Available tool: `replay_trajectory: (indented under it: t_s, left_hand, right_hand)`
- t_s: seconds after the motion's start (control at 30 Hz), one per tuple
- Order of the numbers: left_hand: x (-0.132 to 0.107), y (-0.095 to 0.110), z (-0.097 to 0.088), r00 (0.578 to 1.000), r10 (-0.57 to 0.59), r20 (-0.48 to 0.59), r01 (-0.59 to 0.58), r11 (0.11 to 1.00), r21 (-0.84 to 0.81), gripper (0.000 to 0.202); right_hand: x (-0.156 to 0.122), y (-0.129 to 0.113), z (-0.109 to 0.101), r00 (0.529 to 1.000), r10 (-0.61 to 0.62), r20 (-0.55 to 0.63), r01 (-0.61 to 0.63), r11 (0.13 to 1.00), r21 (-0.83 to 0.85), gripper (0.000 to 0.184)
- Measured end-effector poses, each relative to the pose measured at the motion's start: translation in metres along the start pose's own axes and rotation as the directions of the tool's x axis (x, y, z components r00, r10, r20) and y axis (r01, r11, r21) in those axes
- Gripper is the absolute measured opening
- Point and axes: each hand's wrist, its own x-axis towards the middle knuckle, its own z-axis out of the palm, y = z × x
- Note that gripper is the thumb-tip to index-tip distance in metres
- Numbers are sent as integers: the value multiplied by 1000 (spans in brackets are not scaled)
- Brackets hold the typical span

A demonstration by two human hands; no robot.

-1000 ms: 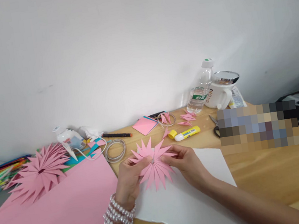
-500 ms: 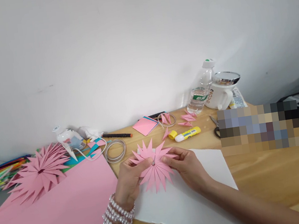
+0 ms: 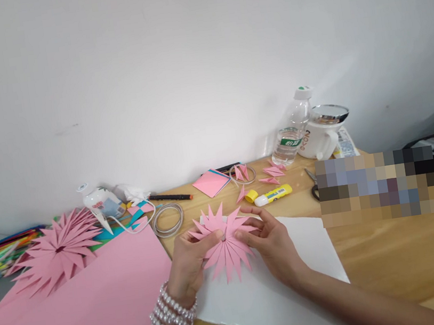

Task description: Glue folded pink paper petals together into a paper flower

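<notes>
Both my hands hold a small pink folded paper flower point(image 3: 226, 247) with many pointed petals, just above a white sheet point(image 3: 283, 287) on the wooden table. My left hand point(image 3: 188, 263), with pearl bracelets on its wrist, pinches the flower's left side, thumb near the centre. My right hand point(image 3: 270, 241) grips the right side, thumb on the petals near the centre and fingers curled behind.
A large pink sheet point(image 3: 73, 322) and a bigger pink flower point(image 3: 58, 252) lie at left, beside a glue gun point(image 3: 99, 203) and coiled cable. Behind are a glue stick point(image 3: 273, 194), pink notes point(image 3: 210, 181), loose petals, scissors point(image 3: 312, 184), a water bottle point(image 3: 291, 133) and a white kettle point(image 3: 323, 131).
My right hand has shifted its fingers further over the flower's right petals. The flower has stayed in nearly the same place, lowered very slightly.
</notes>
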Motion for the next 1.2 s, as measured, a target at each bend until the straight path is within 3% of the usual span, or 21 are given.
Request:
replay_trajectory:
  t_s: [0.1,0.23,0.57,0.83,1.03,1.2]
  left_hand:
    - [0,0,0,1000,-11,-24,11,1000,-6,23]
    - [-1,2,2,1000,-10,-15,9,1000,-20,22]
    - [-1,1,1,1000,-20,-19,20,1000,-9,22]
    - [-1,2,3,1000,-4,-9,4,1000,0,22]
    - [-2,1,2,1000,3,-16,-3,1000,11,22]
    - [-3,1,2,999,21,-37,-20,999,27,21]
  right_hand:
    - [-1,1,0,995,-100,22,101,994,-51,54]
    - [-2,2,-1,988,-151,28,154,972,-178,37]
    - [-6,2,2,977,-210,-29,199,956,-214,34]
    - [-6,2,2,984,-172,-51,159,966,-204,43]
    - [-7,5,2,971,-236,-42,222,953,-206,40]
    - [-4,4,0,970,-240,30,240,945,-220,51]
